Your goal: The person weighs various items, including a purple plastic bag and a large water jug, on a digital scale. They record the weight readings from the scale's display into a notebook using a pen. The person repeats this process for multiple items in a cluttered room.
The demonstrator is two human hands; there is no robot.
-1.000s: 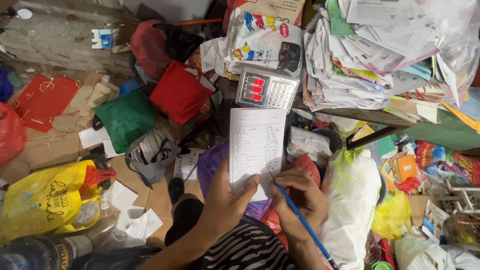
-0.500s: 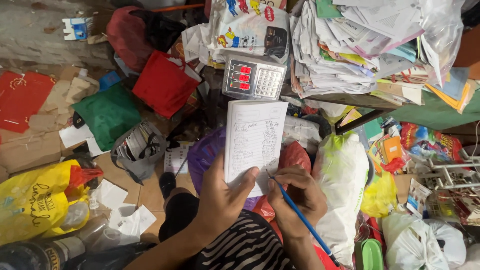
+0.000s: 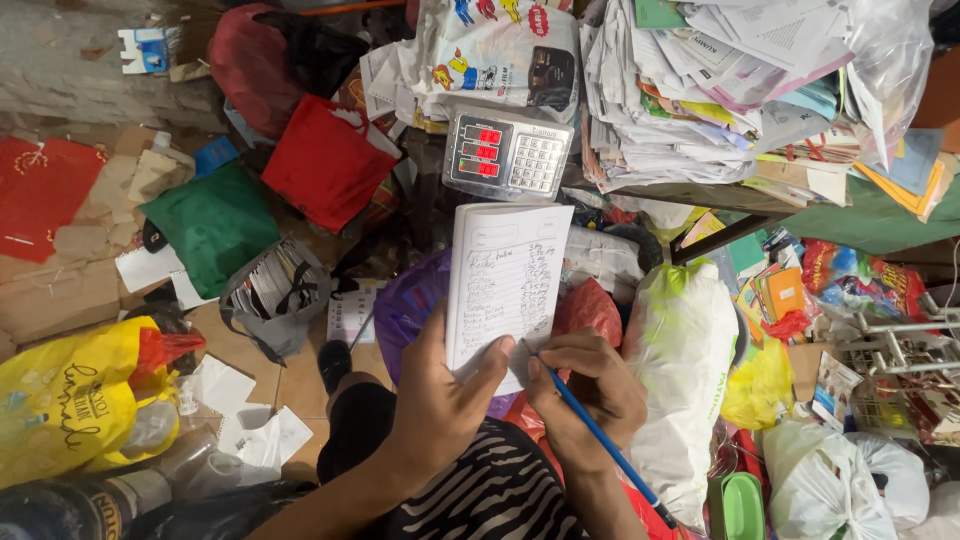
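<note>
The left hand grips a small notepad by its lower edge, thumb pressed across the page, holding it upright over the lap. The right hand is clenched around a blue pen, its tip touching the lower part of the page. Just beyond the notepad sits a digital scale with red displays, below a tall stack of papers. A purple bag lies behind the notepad, a white plastic bag stands beside the right hand, and a red bag, a green bag and a yellow bag crowd the floor to the left.
</note>
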